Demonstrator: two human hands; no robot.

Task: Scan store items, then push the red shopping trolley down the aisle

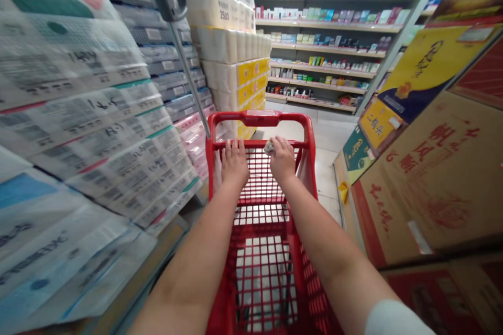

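Observation:
A red plastic shopping basket cart [265, 230] with grid walls stands in front of me, its handle loop at the far end. My left hand [234, 163] lies on the red bar below that loop, fingers stretched forward and nothing visible in it. Near the right part of the same bar is my right hand [283, 159], its fingers curled around a small crumpled greyish-white cloth or tissue [269, 147]. A long metal pole with a grey hooked handle [173, 8] leans at the cart's left side.
Stacked tissue packs [98, 115] line the left, with paper roll packs [236, 57] farther on. Cardboard boxes [436, 178] rise on the right. Shelves of small goods [322, 47] stand across the far end, beyond a pale tiled floor [328, 133].

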